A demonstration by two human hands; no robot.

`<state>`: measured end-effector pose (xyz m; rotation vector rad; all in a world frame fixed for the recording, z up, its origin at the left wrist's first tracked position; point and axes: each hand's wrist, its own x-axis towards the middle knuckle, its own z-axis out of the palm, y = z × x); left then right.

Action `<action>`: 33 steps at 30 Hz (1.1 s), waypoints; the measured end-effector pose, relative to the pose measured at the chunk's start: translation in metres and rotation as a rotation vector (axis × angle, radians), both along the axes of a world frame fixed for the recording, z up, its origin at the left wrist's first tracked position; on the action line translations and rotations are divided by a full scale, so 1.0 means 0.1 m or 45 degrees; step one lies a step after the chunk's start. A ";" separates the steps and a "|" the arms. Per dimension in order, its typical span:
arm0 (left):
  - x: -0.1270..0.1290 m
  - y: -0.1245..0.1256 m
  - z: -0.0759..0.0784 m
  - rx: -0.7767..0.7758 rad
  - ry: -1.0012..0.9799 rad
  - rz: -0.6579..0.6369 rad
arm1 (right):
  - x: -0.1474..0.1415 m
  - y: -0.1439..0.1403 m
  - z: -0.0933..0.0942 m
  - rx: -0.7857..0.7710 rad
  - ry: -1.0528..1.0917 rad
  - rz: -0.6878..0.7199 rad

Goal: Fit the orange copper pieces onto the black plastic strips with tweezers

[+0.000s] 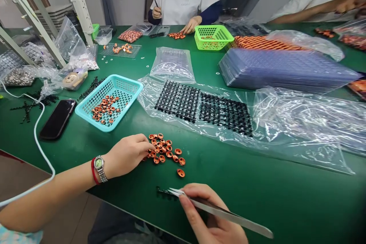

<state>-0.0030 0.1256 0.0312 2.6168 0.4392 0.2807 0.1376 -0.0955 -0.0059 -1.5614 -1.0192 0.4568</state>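
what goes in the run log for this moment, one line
left hand touching copper rings | right hand holding tweezers at black strip | teal basket behind

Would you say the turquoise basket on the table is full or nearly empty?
Nearly empty: the turquoise basket holds only a thin scatter of copper rings on one side of its floor, and most of the mesh bottom shows bare.

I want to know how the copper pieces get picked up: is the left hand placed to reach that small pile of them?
Probably yes: the left hand already has its fingertips at the edge of the copper pile, with only bare green table around it.
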 end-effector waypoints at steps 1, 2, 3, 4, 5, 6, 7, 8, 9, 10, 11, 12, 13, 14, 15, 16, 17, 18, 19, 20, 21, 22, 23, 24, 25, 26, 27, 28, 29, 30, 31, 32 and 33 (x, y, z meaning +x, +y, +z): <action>0.00 0.00 0.00 0.006 -0.002 -0.008 | -0.04 0.04 0.00 0.022 -0.014 0.009; 0.00 -0.01 0.01 0.011 -0.005 -0.017 | -0.08 0.07 -0.01 0.042 -0.023 0.009; -0.01 -0.01 0.01 0.017 -0.007 -0.024 | -0.10 0.10 -0.02 0.058 -0.028 0.006; -0.01 -0.02 0.01 0.023 -0.011 -0.031 | -0.12 0.11 -0.03 0.068 -0.031 0.000; -0.02 -0.02 0.01 0.030 -0.014 -0.036 | -0.14 0.12 -0.03 0.078 -0.034 -0.007; -0.02 -0.02 0.01 0.039 -0.020 -0.041 | -0.14 0.13 -0.04 0.086 -0.037 -0.016; -0.03 -0.03 0.00 0.049 -0.026 -0.045 | -0.15 0.12 -0.05 0.091 -0.038 -0.023; -0.03 -0.03 0.00 0.061 -0.034 -0.050 | -0.15 0.12 -0.06 0.091 -0.038 -0.028; -0.03 -0.03 0.00 0.074 -0.043 -0.057 | -0.15 0.11 -0.07 0.092 -0.040 -0.031; -0.03 -0.03 -0.01 0.087 -0.055 -0.066 | -0.15 0.11 -0.07 0.093 -0.041 -0.035; -0.02 -0.04 -0.01 0.101 -0.068 -0.073 | -0.14 0.10 -0.08 0.092 -0.045 -0.037; -0.02 -0.04 -0.02 0.113 -0.085 -0.077 | -0.14 0.10 -0.08 0.087 -0.051 -0.038; -0.01 -0.05 -0.02 0.125 -0.104 -0.077 | -0.14 0.10 -0.09 0.082 -0.061 -0.037; -0.01 -0.06 -0.02 0.133 -0.123 -0.075 | -0.14 0.10 -0.09 0.077 -0.074 -0.031; -0.01 -0.07 -0.03 0.140 -0.144 -0.070 | -0.14 0.10 -0.09 0.072 -0.088 -0.021; 0.00 -0.08 -0.02 0.145 -0.164 -0.063 | -0.14 0.11 -0.09 0.069 -0.101 -0.009; 0.00 -0.10 -0.02 0.148 -0.185 -0.054 | -0.14 0.11 -0.08 0.072 -0.114 0.004; -0.01 -0.12 -0.01 0.149 -0.205 -0.044 | -0.14 0.12 -0.08 0.075 -0.124 0.013; -0.02 -0.16 0.01 0.147 -0.223 -0.033 | -0.14 0.13 -0.08 0.078 -0.135 0.022; -0.03 -0.19 0.03 0.145 -0.239 -0.025 | -0.14 0.13 -0.07 0.075 -0.147 0.029; -0.05 -0.24 0.05 0.134 -0.256 -0.019 | -0.14 0.14 -0.07 0.070 -0.159 0.035; -0.08 -0.30 0.07 0.109 -0.274 -0.015 | -0.14 0.15 -0.06 0.068 -0.171 0.032; -0.11 -0.36 0.08 0.069 -0.293 -0.011 | -0.14 0.16 -0.06 0.068 -0.181 0.021; -0.14 -0.43 0.09 0.017 -0.313 -0.005 | -0.14 0.16 -0.06 0.069 -0.191 0.011; -0.18 -0.51 0.09 -0.041 -0.333 0.006 | -0.15 0.17 -0.05 0.071 -0.197 -0.001; -0.21 -0.58 0.09 -0.098 -0.351 0.017 | -0.15 0.18 -0.05 0.071 -0.199 -0.014; -0.24 -0.65 0.07 -0.142 -0.363 0.022 | -0.15 0.18 -0.05 0.074 -0.203 -0.023; -0.27 -0.72 0.05 -0.168 -0.374 0.018 | -0.15 0.18 -0.05 0.074 -0.205 -0.027; -0.30 -0.78 0.02 -0.178 -0.382 0.001 | -0.15 0.18 -0.05 0.073 -0.207 -0.028; -0.31 -0.83 -0.01 -0.172 -0.389 -0.026 | -0.16 0.18 -0.05 0.070 -0.204 -0.030; -0.33 -0.87 -0.04 -0.147 -0.394 -0.057 | -0.16 0.18 -0.05 0.068 -0.200 -0.036; -0.33 -0.90 -0.07 -0.107 -0.397 -0.087 | -0.16 0.18 -0.06 0.063 -0.196 -0.037; -0.34 -0.92 -0.09 -0.060 -0.397 -0.109 | -0.17 0.18 -0.06 0.055 -0.192 -0.038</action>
